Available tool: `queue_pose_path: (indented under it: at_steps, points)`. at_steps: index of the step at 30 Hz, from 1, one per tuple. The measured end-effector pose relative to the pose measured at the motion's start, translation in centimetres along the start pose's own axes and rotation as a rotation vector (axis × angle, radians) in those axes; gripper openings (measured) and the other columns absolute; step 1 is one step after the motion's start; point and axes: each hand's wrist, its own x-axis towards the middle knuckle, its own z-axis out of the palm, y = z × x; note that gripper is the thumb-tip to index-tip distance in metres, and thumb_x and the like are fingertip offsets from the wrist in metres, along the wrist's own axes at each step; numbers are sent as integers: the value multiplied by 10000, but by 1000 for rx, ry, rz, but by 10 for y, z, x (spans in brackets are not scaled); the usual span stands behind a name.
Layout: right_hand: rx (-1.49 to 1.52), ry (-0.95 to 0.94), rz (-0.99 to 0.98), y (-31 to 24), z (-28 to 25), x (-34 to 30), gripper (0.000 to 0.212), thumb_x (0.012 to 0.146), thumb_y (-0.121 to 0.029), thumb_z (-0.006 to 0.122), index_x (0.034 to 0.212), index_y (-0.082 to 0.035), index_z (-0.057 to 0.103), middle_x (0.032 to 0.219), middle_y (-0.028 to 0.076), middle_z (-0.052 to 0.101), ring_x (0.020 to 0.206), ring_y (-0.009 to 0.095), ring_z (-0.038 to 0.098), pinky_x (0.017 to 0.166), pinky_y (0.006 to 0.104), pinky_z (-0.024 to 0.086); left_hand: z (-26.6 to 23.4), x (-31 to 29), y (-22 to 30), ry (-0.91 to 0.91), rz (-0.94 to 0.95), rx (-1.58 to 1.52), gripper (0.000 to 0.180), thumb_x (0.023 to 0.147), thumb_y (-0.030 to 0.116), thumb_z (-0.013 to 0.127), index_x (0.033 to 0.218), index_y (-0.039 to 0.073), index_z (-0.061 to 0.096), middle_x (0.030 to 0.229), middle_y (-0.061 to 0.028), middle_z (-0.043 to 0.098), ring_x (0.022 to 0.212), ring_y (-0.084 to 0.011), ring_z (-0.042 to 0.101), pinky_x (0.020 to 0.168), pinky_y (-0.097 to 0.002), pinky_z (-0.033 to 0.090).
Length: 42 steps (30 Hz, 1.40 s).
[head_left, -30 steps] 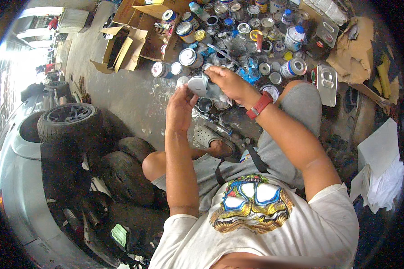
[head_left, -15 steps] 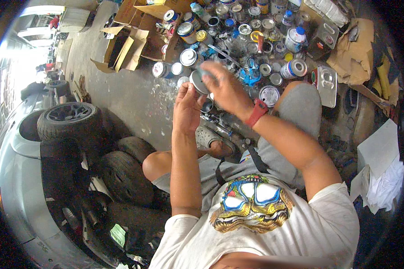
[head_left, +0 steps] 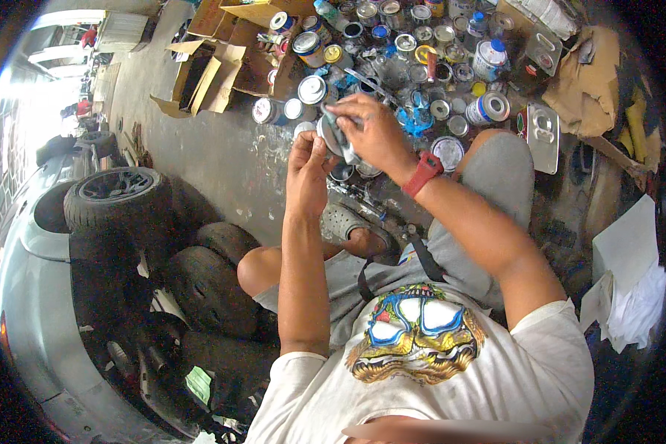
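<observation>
My left hand (head_left: 308,164) is closed on the edge of a round, pale-rimmed piece (head_left: 324,138) that looks like a can lid. It is held tilted above the floor, its face turned toward my right hand (head_left: 377,133). Pinched in the right fingers is a grey rag (head_left: 339,135), which covers part of the round piece and hangs down below it. The rag hides most of the piece's face. Just beyond my hands stand a white-lidded paint can (head_left: 311,90) and a smaller white-lidded can (head_left: 294,109).
Several paint cans and jars crowd the floor ahead, with a blue-capped bottle (head_left: 490,59) among them. Opened cardboard boxes (head_left: 222,78) stand at the far left. Tyres (head_left: 118,194) and a silver car (head_left: 33,325) are on my left. A metal tin (head_left: 542,139) lies beyond my right knee.
My right hand has shifted slightly and its blur is gone. The grey rag between its fingers now shows clearly over the round piece. The left hand has barely moved.
</observation>
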Motion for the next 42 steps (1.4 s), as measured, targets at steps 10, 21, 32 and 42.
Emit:
queue_pose_path:
  at_steps: [10, 21, 32, 42]
  points:
    - [37, -23, 149, 18, 3, 2, 191, 881, -95, 741, 1070, -70, 725, 1085, 160, 683, 1072, 375, 659, 941, 443, 529, 3, -2, 3, -40, 34, -101, 55, 1081, 181, 585, 1093, 127, 579, 1071, 13, 654, 954, -81, 625, 834, -269, 510]
    - [-6, -89, -17, 24, 9, 5, 248, 991, -174, 624, 1174, -38, 724, 1089, 151, 717, 1092, 323, 668, 990, 414, 514, -3, -1, -9, -55, -29, -118, 168, 1076, 241, 603, 1197, 133, 559, 1171, -17, 677, 1039, -127, 648, 895, -305, 533]
    - [665, -293, 504, 39, 2, -1, 413, 992, -222, 734, 1351, -68, 600, 1194, 37, 675, 1001, 91, 642, 855, 287, 558, -15, 9, 5, -25, 30, -350, 316, 1096, 327, 542, 1321, 105, 550, 1299, -62, 636, 1236, -178, 598, 1042, -374, 498]
    - [282, -451, 124, -7, -14, 4, 268, 999, -157, 659, 1241, -56, 603, 1144, 96, 681, 1048, 173, 650, 933, 353, 523, -11, 1, 30, 51, -117, -142, 578, 1051, 534, 555, 1379, 59, 532, 1198, -57, 620, 1004, -177, 632, 824, -306, 540]
